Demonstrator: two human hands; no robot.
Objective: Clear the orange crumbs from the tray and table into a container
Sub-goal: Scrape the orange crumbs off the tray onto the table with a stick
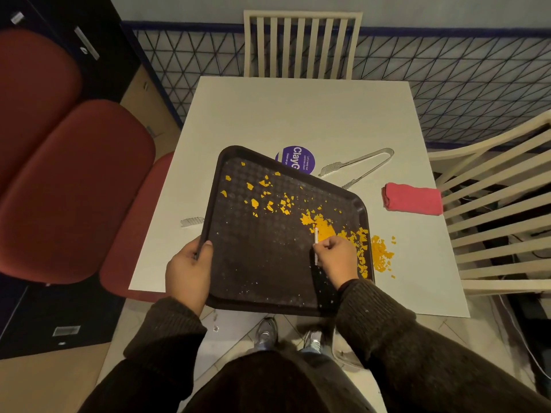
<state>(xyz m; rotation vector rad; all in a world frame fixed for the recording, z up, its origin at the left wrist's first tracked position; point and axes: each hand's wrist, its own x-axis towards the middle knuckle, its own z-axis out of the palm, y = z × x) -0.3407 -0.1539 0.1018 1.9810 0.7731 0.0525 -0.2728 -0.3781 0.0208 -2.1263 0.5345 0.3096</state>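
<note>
A dark brown tray (pixel 262 263) lies skewed on the white table (pixel 298 114), its near edge past the table's front. Orange crumbs (pixel 320 223) are scattered across the tray and heaped toward its right rim. A smaller pile of orange crumbs (pixel 381 253) lies on the table just right of the tray. My left hand (pixel 187 269) grips the tray's left edge, thumb on top. My right hand (pixel 335 259) holds a thin white card (pixel 316 244) edge-down on the tray beside the crumb heap. No container is visible.
Metal tongs (pixel 357 166) and a folded pink cloth (pixel 413 199) lie on the table to the right. A purple round sticker (pixel 296 159) shows behind the tray. Another metal utensil (pixel 192 221) pokes out under the tray's left. Cream chairs (pixel 301 46) stand behind and right; red cushions (pixel 74 186) left.
</note>
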